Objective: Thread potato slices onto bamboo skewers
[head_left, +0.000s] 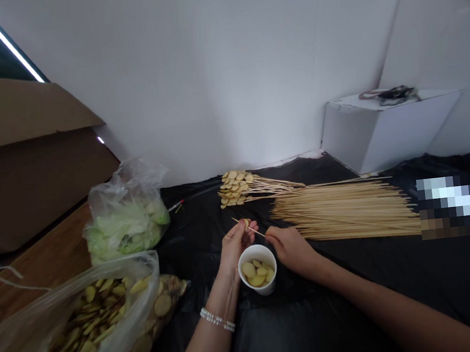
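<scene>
A pile of slice-tipped skewers [235,188] is already gathered towards the far edge of the black plastic sheet [297,326]. Many bare bamboo skewers [348,214] are left to its right, as are slices in the paper cup [264,291] and the plastic bag [155,263] at the near left corner. Just beyond the cup, a potato slice [247,224], seemingly pierced, is pinched by the left hand [234,244], palm upturned; its skewer [257,231] is gripped near the rear end by the right hand [289,247], knuckles up. Both forearms are angled inward.
</scene>
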Available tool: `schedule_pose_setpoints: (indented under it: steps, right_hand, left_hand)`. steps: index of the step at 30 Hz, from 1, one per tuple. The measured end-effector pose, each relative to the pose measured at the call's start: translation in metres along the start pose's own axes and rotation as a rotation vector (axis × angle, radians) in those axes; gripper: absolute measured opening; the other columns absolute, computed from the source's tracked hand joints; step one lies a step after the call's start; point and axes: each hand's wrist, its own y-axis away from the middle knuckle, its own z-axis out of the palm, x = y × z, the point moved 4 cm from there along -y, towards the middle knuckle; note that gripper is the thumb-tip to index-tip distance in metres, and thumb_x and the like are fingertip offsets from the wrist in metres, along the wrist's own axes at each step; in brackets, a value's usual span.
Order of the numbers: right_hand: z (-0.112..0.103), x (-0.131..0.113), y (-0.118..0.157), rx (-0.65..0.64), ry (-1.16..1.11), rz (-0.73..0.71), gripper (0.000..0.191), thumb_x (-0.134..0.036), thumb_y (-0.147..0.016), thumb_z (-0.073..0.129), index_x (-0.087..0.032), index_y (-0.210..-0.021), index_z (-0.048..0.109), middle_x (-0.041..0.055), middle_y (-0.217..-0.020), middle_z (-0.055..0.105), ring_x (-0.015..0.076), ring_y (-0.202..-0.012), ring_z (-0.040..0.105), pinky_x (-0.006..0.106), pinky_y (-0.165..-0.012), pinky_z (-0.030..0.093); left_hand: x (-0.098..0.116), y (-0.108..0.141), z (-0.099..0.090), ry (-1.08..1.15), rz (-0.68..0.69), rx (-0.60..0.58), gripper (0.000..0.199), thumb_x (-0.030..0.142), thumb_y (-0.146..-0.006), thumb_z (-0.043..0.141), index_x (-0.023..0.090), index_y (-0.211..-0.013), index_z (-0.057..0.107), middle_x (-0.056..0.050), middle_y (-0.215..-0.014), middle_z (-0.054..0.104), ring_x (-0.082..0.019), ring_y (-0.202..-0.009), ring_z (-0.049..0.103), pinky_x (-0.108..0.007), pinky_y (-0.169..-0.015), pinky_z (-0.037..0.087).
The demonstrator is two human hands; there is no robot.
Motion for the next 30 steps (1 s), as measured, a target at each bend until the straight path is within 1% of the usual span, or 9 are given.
schedule_pose_setpoints:
  steps: [5, 9, 13, 15, 17, 19, 21, 27, 30]
  right_hand:
    - [-0.001, 0.000, -0.002, -0.005, -0.050, -0.009, 0.025, -0.023, -0.094, 0.038, -0.018, -0.084, 0.060, 0.0041, -0.080, 0.068, 0.0140, -0.075, 0.062, 0.023, -0.066, 0.035]
    - [-0.003, -0.001, 0.002, -0.005, 0.053, -0.002, 0.025, -0.027, -0.095, 0.038, -0.019, -0.085, 0.060, 0.0043, -0.082, 0.069, 0.0147, -0.076, 0.062, 0.023, -0.064, 0.033]
    - [-0.004, -0.002, 0.004, 0.025, 0.097, 0.004, 0.025, -0.024, -0.094, 0.037, -0.019, -0.084, 0.060, 0.0051, -0.081, 0.068, 0.0153, -0.075, 0.061, 0.024, -0.063, 0.032]
    - [-0.003, -0.001, 0.003, 0.039, 0.026, 0.011, 0.024, -0.023, -0.092, 0.039, -0.019, -0.081, 0.061, 0.0042, -0.079, 0.068, 0.0148, -0.073, 0.061, 0.024, -0.063, 0.032]
    - [-0.001, -0.001, -0.001, 0.044, -0.101, 0.009, 0.024, -0.020, -0.090, 0.041, -0.019, -0.077, 0.061, 0.0025, -0.075, 0.068, 0.0133, -0.070, 0.060, 0.023, -0.063, 0.033]
    - [0.000, -0.001, -0.006, 0.049, -0.220, 0.002, 0.024, -0.018, -0.088, 0.042, -0.018, -0.073, 0.061, 0.0009, -0.072, 0.067, 0.0122, -0.068, 0.059, 0.021, -0.062, 0.034]
    - [0.001, 0.000, -0.010, 0.070, -0.268, 0.000, 0.023, -0.017, -0.086, 0.044, -0.018, -0.071, 0.061, 0.0005, -0.071, 0.066, 0.0120, -0.066, 0.057, 0.021, -0.061, 0.034]
    - [0.004, 0.000, -0.010, 0.084, -0.219, -0.028, 0.024, -0.020, -0.089, 0.043, -0.018, -0.072, 0.061, 0.0007, -0.070, 0.066, 0.0123, -0.064, 0.056, 0.022, -0.060, 0.033]
    - [0.003, -0.002, -0.006, 0.074, -0.113, -0.026, 0.026, -0.020, -0.091, 0.041, -0.019, -0.075, 0.061, 0.0018, -0.073, 0.067, 0.0127, -0.066, 0.058, 0.022, -0.060, 0.033]
  left_hand:
    - [0.002, -0.002, -0.003, 0.002, 0.019, 0.001, 0.011, 0.020, -0.077, 0.068, 0.010, -0.082, 0.069, -0.012, -0.084, 0.073, -0.013, -0.070, 0.068, -0.017, -0.056, 0.052]
    - [0.007, -0.003, -0.008, 0.041, 0.032, 0.035, 0.010, 0.020, -0.079, 0.066, 0.011, -0.083, 0.069, -0.012, -0.085, 0.073, -0.013, -0.069, 0.068, -0.017, -0.057, 0.053]
    - [0.008, -0.002, -0.006, 0.052, 0.022, 0.021, 0.010, 0.020, -0.081, 0.063, 0.011, -0.082, 0.068, -0.013, -0.087, 0.073, -0.013, -0.069, 0.068, -0.017, -0.057, 0.053]
    - [0.006, -0.001, -0.005, 0.050, 0.023, 0.025, 0.009, 0.018, -0.081, 0.064, 0.011, -0.081, 0.068, -0.012, -0.085, 0.073, -0.013, -0.068, 0.068, -0.017, -0.056, 0.052]
    - [0.003, 0.000, -0.002, 0.036, 0.018, 0.011, 0.008, 0.018, -0.078, 0.066, 0.011, -0.080, 0.068, -0.011, -0.082, 0.073, -0.013, -0.068, 0.068, -0.017, -0.056, 0.052]
    - [0.000, 0.000, 0.002, 0.011, 0.003, -0.036, 0.010, 0.019, -0.075, 0.070, 0.010, -0.079, 0.068, -0.011, -0.079, 0.073, -0.014, -0.069, 0.069, -0.018, -0.057, 0.052]
    - [-0.004, -0.001, 0.004, -0.009, -0.019, -0.063, 0.012, 0.019, -0.072, 0.072, 0.009, -0.079, 0.069, -0.011, -0.077, 0.073, -0.015, -0.068, 0.069, -0.017, -0.058, 0.052]
    - [-0.008, -0.007, -0.003, -0.029, -0.031, -0.127, 0.015, 0.021, -0.074, 0.071, 0.010, -0.084, 0.070, -0.010, -0.082, 0.073, -0.014, -0.070, 0.069, -0.017, -0.057, 0.052]
    - [-0.008, -0.007, -0.003, -0.040, -0.040, -0.142, 0.015, 0.022, -0.074, 0.071, 0.010, -0.083, 0.070, -0.010, -0.080, 0.073, -0.013, -0.065, 0.067, -0.017, -0.054, 0.051]
